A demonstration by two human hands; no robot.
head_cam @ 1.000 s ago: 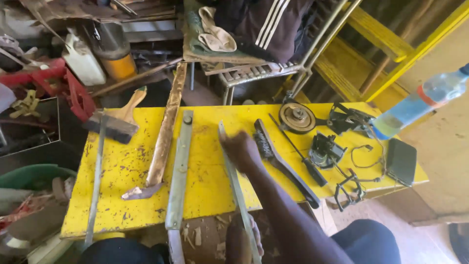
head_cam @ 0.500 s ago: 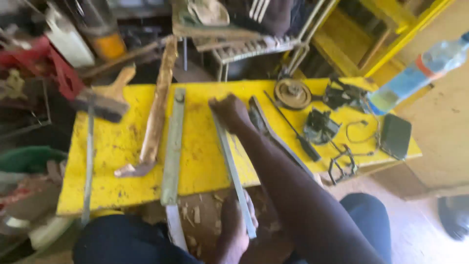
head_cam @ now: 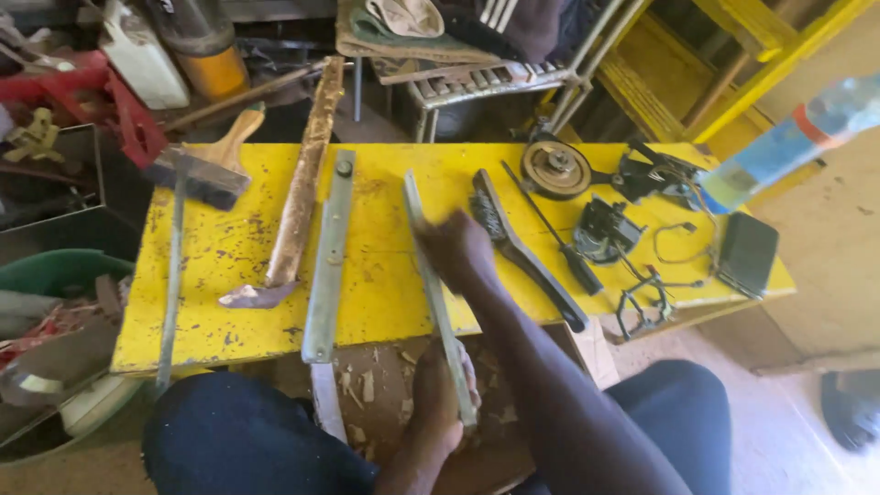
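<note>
Our left hand (head_cam: 442,396) gripped the near end of a long flat metal bar (head_cam: 433,284) just off the yellow table (head_cam: 229,312), while our right hand (head_cam: 461,249), blurred, closed over it mid-length on the tabletop. Just right lay a wire brush (head_cam: 513,240); to the left, another flat bar (head_cam: 328,261) and a rusty blade (head_cam: 295,206).

Tabletop (head_cam: 229,266) chipped yellow with dark specks; metal strip (head_cam: 431,266) dull grey-green; wire brush (head_cam: 522,247) black; pulley (head_cam: 555,169) rusty brown.
</note>
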